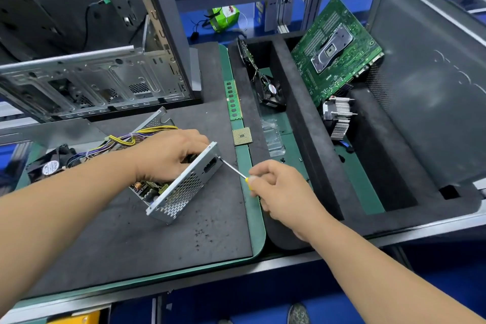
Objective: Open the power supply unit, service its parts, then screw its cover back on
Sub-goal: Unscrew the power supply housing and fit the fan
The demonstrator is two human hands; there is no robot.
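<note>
The power supply unit [181, 189] lies on the dark mat, a silver metal box with a honeycomb-vented side facing me and its circuit board showing at the open top. My left hand [168, 155] grips its upper edge from above. My right hand [278, 189] holds a yellow-handled screwdriver [234, 169], whose tip touches the upper right corner of the vented panel. A bundle of yellow and purple wires [123, 139] runs out of the unit to the left.
A small black fan [51, 166] lies left of the unit. An empty computer case [92, 84] stands behind. A RAM stick [232, 100] and a CPU chip [242, 136] lie on the green mat. The foam tray at right holds a fan [271, 92], a motherboard [336, 50] and a heatsink [339, 118].
</note>
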